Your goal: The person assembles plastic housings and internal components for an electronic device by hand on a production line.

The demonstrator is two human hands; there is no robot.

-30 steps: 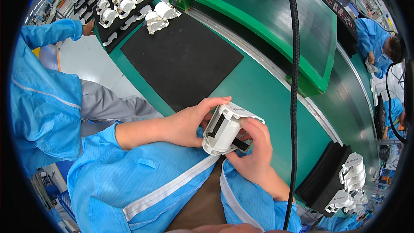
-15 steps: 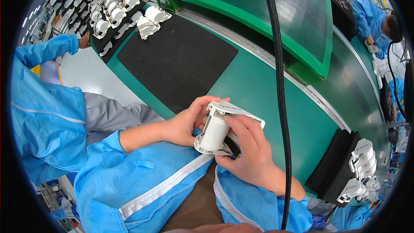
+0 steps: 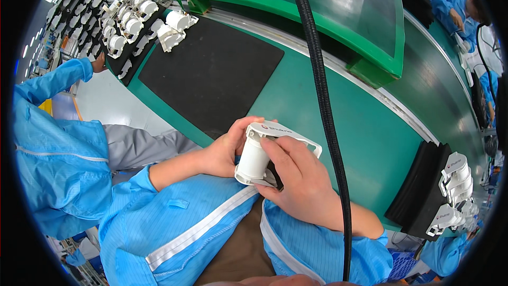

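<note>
Close to my chest I hold a white plastic housing point(image 3: 253, 160) with a cylindrical body and a flat top plate that bears a printed logo. My left hand point(image 3: 228, 148) grips its left side, fingers wrapped behind it. From the right, my right hand point(image 3: 299, 175) closes on the housing, with fingertips at the cylinder's upper part and the thumb near its lower edge. A dark gap shows between the cylinder and the right palm; what lies inside it is mostly hidden by the fingers.
Behind my hands lies a black mat point(image 3: 211, 69) on the green bench point(image 3: 296, 95). Similar white housings point(image 3: 129, 21) fill a black tray at the far left. More housings point(image 3: 455, 180) stand on black foam at right. A green-edged shelf point(image 3: 317, 10) and a hanging black cable point(image 3: 323, 85) are near.
My right hand has shifted slightly left and wraps more closely over the housing, so the dark gap shows less. The view has moved a little; the cable now appears farther left.
</note>
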